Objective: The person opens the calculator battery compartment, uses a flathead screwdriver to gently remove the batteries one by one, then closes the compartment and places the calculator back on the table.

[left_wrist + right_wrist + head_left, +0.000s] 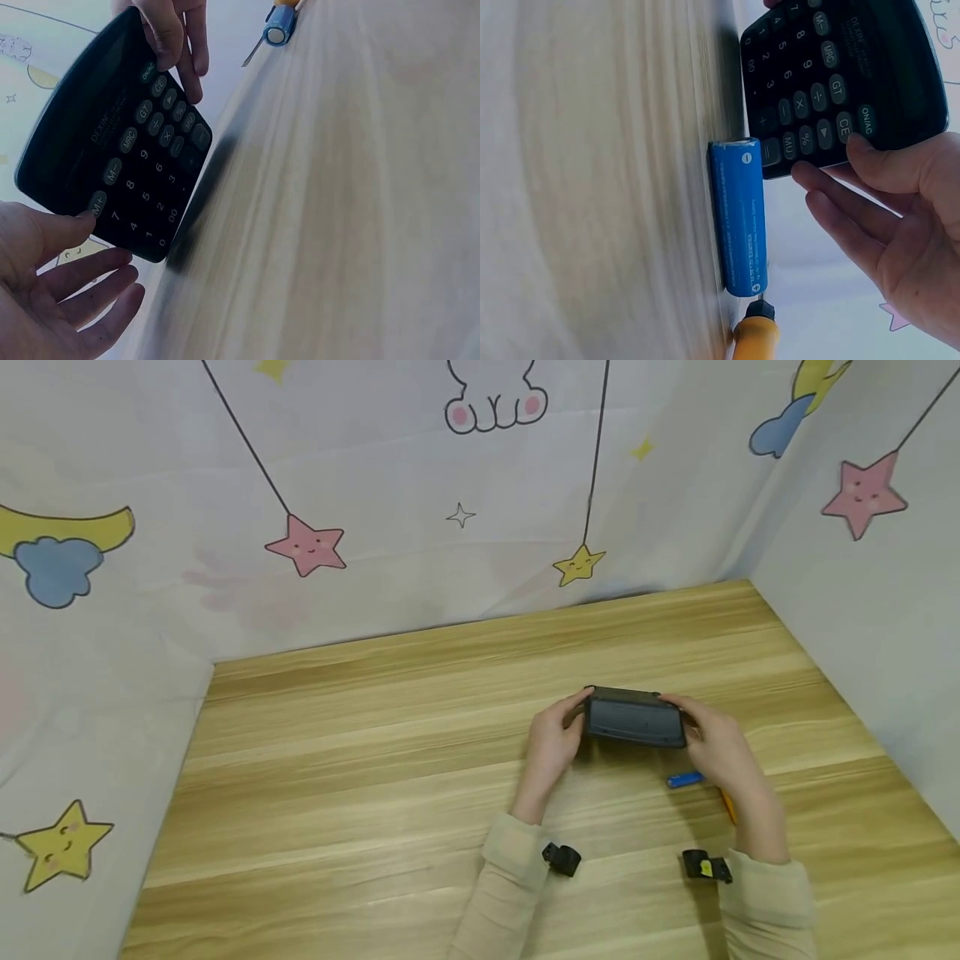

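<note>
A black calculator (634, 720) is held up on edge between both hands, close over the table. Its keys (146, 169) face back toward the wrists. My left hand (553, 739) grips one side, the thumb lying on the front by the M+ key in the left wrist view. On the opposite side my right hand (718, 745) pinches the calculator, thumb near the CE key (844, 126) and fingers behind. Below the right hand lies a blue battery (739, 217) with plus and minus marks. A screwdriver's orange handle (755, 341) shows beside it, partly hidden by the right forearm in the head view.
The wood-grain table (337, 777) is bordered by white cloth walls (420, 560) printed with stars and clouds. Small black wrist cameras (562, 859) sit at both sleeve cuffs. The battery and screwdriver lie on the table's right side.
</note>
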Tool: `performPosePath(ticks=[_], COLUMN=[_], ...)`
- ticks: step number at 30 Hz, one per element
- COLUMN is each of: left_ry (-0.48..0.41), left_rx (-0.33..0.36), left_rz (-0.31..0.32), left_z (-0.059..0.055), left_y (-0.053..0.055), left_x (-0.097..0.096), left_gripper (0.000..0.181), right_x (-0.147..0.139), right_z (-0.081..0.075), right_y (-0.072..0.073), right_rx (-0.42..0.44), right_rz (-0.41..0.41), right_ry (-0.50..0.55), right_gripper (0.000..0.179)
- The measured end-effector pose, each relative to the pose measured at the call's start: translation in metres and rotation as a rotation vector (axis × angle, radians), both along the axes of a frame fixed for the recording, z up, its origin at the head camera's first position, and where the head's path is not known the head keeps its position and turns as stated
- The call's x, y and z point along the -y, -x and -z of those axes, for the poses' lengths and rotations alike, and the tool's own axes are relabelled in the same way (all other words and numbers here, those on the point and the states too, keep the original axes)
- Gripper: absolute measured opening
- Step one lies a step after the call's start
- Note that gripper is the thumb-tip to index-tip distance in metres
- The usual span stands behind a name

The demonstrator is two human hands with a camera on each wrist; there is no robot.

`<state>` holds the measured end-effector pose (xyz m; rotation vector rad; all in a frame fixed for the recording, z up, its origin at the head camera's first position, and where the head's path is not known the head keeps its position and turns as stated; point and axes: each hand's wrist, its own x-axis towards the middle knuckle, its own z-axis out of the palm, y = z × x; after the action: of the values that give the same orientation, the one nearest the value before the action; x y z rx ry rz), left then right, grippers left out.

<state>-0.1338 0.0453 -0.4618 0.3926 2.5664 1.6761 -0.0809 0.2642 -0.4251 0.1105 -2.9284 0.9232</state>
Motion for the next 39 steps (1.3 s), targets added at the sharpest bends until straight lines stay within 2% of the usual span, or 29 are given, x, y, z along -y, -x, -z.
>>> performPosePath(ticks=[6, 14, 23, 31, 39], left_ry=[0.001, -0.022, -0.008, -0.041, -0.051], left_rx=[-0.037, -0.034, -0.097, -0.055, -0.046], left_rz=[-0.006, -0.020, -0.041, -0.028, -0.008], left_z=[-0.0006, -0.0059, -0.0087, -0.0086, -0.0082], left_y=[-0.0002, -0.0022, -0.0003, 0.0010, 0.0019], left_x=[-0.0010, -0.0028, -0.0042, -0.0021, 0.0012], left_gripper=[0.038, 0.034, 0.034, 0.034, 0.035], right_x=[0.0001, 0.0003, -0.0008, -0.0014, -0.0030], right_z=[0.0000, -0.0025, -0.0061, -0.0044, -0.0028], right_y=[-0.0003, -0.0026, -0.0034, -0.0028, -0.0035], right_rx=[-0.004, -0.069, -0.072, -0.075, -0.056], right_rz=[0.008, 0.013, 0.042, 0.042, 0.030], right_ry=[0.030, 0.071, 0.092, 0.145, 0.163], right_gripper=[0.045, 0.041, 0.044, 0.035, 0.031])
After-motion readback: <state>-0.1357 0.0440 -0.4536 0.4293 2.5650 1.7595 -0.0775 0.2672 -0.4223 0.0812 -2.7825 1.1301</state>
